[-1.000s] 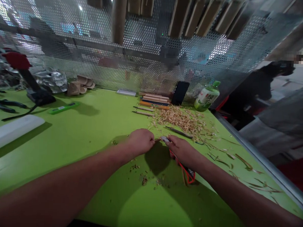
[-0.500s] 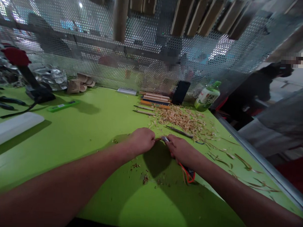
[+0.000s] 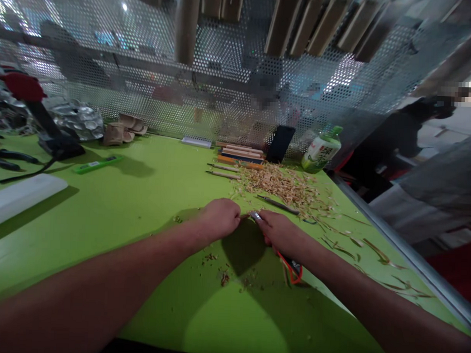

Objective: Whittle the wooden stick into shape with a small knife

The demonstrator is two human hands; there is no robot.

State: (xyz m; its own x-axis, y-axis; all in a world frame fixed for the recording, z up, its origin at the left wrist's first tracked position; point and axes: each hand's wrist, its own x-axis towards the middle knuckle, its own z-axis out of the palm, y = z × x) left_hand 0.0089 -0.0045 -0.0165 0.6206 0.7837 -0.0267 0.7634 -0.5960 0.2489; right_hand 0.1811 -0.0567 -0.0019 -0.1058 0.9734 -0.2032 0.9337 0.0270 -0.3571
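Note:
Both of my hands meet over the green table [image 3: 142,204]. My left hand [image 3: 218,217] is closed round a small thin wooden piece whose tip just shows at the fingers. My right hand [image 3: 282,232] is closed on a utility knife [image 3: 290,266] with a red and black handle; its metal blade end [image 3: 256,216] points at the wooden piece. Small wood chips [image 3: 224,276] lie on the table below my hands.
A pile of wood shavings [image 3: 285,186] lies beyond my hands, with carving tools [image 3: 222,171], stacked sticks [image 3: 240,153], a dark phone [image 3: 280,143] and a green-capped bottle [image 3: 320,151]. A white block [image 3: 22,197] and a green bar [image 3: 98,165] lie left. A person [image 3: 410,131] stands at the right.
Hands and knife stay almost where they were; the view has shifted very slightly.

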